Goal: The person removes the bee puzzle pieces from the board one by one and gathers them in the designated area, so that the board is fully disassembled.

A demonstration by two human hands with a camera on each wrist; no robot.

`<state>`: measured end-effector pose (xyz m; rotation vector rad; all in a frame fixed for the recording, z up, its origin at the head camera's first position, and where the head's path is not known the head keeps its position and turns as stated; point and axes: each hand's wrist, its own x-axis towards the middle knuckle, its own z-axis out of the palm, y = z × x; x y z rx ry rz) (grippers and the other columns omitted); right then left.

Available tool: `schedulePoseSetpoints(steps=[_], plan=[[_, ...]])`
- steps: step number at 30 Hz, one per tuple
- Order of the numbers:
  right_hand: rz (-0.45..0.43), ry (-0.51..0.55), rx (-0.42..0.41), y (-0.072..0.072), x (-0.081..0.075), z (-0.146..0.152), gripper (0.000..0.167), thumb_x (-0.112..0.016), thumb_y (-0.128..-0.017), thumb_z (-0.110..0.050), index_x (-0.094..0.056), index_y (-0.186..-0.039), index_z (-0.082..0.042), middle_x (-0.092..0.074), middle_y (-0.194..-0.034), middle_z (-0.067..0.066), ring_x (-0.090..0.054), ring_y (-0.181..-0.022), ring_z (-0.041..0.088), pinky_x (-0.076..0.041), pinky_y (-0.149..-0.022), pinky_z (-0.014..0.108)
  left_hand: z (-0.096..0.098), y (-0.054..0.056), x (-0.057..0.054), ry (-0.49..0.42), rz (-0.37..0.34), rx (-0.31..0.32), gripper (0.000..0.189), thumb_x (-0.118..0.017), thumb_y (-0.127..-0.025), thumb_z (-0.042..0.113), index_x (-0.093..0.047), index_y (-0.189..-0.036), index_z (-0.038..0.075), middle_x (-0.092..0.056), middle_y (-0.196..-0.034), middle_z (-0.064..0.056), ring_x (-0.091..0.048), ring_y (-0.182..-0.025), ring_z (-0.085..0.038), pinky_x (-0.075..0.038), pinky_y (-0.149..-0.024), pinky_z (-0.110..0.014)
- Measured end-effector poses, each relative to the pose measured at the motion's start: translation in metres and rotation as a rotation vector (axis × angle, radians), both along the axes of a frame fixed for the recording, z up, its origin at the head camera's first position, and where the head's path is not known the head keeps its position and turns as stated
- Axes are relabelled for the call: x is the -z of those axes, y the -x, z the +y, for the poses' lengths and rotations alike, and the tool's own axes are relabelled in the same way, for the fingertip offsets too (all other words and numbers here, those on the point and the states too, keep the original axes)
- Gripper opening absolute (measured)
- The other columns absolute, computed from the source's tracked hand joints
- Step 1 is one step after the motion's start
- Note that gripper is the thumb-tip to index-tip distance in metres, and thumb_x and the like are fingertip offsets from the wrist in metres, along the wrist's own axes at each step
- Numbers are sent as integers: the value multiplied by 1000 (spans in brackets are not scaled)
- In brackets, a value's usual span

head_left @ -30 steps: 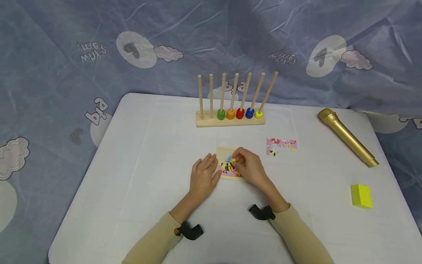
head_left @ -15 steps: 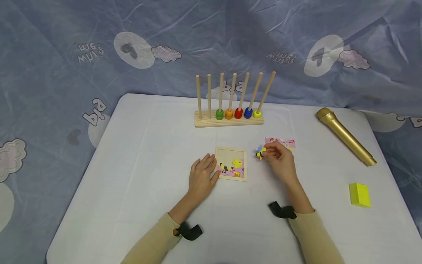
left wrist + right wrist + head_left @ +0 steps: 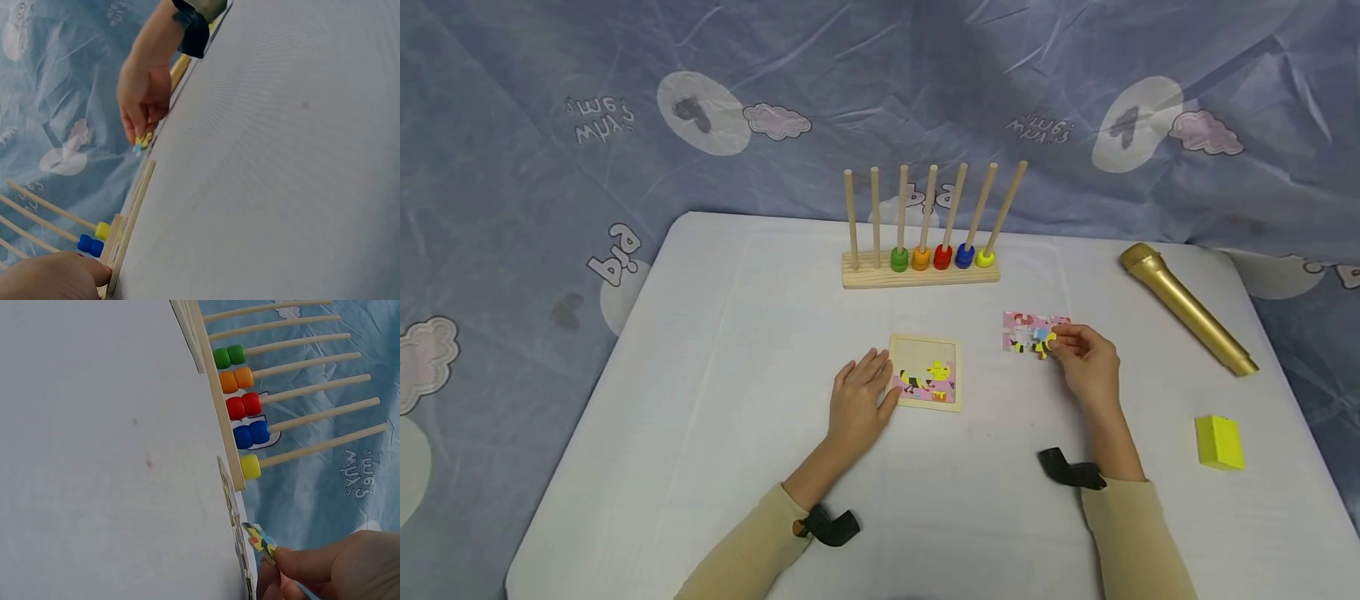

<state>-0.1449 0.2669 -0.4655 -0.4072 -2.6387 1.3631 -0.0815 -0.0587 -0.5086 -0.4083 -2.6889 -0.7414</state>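
My left hand [image 3: 859, 402] lies with fairly straight fingers at the left edge of a small wooden puzzle tray [image 3: 958, 379]. Pieces with a bee in yellow and black on pink [image 3: 917, 383] fill the tray's lower part; its upper part shows bare wood. My right hand [image 3: 1090, 368] pinches a blue, yellow and black puzzle piece [image 3: 259, 541] between thumb and fingers. This piece is at the right end of the pink loose puzzle pieces [image 3: 1021, 321], overlapping them in the head view. In the left wrist view, my left thumb [image 3: 94, 270] touches the tray's edge.
Behind the tray stands a wooden peg rack [image 3: 921, 280] with coloured beads on several of its upright pegs. A gold toy microphone [image 3: 1191, 310] and a yellow block [image 3: 1220, 442] lie toward the right. A patterned blue-grey cloth [image 3: 880, 100] hangs behind the white table [image 3: 737, 350].
My right hand has lifted the blue and yellow puzzle piece out of the tray and carried it right, over to the loose pieces. My left hand has stayed at the tray.
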Motion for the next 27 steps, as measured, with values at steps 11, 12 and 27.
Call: schedulePoseSetpoints(steps=[11,12,27], plan=[[-27,-133,5,0,6,-3,20,-65,-93,-10,-70,-110,-3,-68,-95,12,-50,-68,-5,-40,-57,10,0,0,1,6,9,0,39,-70,-89,26,-69,-120,3,-61,-136,-8,-54,-131,-24,-39,-107,-51],[-24,-141,2,0,6,-3,20,-65,-93,-10,-70,-110,-3,-68,-96,13,-50,-68,-5,-40,-57,10,0,0,1,5,5,0,39,-70,-89,26,-69,-121,3,-61,-136,-8,-54,-132,-24,-39,-107,-51],[39,-216,-26,-1,9,-4,20,-64,-93,-8,-71,-110,0,-69,-94,18,-46,-69,-6,-36,-62,9,-1,0,2,3,-1,1,39,-70,-89,26,-69,-121,3,-61,-136,-8,-53,-132,-24,-38,-107,-50]])
